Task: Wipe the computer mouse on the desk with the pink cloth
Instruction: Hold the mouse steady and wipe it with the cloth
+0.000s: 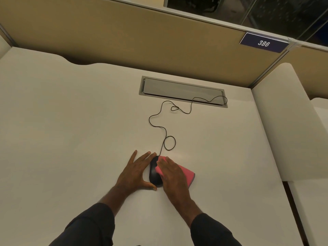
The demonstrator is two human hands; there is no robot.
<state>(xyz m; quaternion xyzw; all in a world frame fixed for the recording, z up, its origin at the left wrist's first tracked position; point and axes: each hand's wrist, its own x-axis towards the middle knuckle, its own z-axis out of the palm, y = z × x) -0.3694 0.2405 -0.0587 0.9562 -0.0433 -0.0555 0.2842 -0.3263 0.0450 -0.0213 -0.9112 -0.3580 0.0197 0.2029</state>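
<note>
A black wired computer mouse [154, 174] lies on the white desk [71, 130] near its front edge. My left hand [135, 172] rests flat beside it, fingers straight along its left side and thumb at its rear. My right hand [171, 172] lies flat on the pink cloth [189, 174], pressing it onto the right half of the mouse. The cloth spreads out to the right of the hand onto the desk. The right side of the mouse is hidden under cloth and hand.
The mouse's black cable [160, 125] loops back to a grey cable hatch [182, 90] set in the desk. A tan partition [124, 41] with a blue plate reading 386 [264, 43] closes the back. A white side panel [284, 112] stands at the right.
</note>
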